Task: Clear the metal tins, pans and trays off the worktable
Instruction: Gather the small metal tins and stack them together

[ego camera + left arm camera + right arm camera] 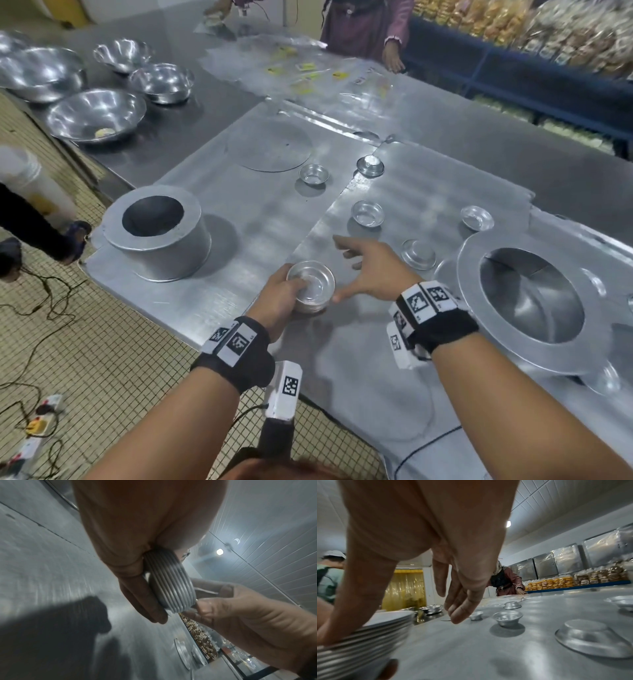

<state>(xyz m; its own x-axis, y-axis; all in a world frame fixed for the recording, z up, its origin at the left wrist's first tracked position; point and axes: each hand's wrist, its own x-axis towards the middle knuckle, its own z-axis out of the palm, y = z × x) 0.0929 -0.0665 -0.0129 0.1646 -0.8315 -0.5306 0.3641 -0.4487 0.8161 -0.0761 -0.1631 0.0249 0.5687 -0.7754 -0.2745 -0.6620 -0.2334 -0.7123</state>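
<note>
My left hand (279, 294) grips a nested stack of small metal tins (310, 286) just above the steel worktable (260, 219); the left wrist view shows the stack's ribbed rims (171, 582) between thumb and fingers. My right hand (366, 270) is open beside it, thumb touching the stack's rim (359, 642), fingers stretched out over the table. Several loose tins lie beyond: an upright one (367, 213) just past the fingertips, an upside-down one (418, 254) to the right, others farther back (313, 174).
A tall ring pan (157, 233) stands at the left, a wide ring pan (527, 301) at the right. A flat round disc (270, 145) lies farther back. Steel bowls (96, 114) sit on the far left table. A person (370, 27) stands at the far side.
</note>
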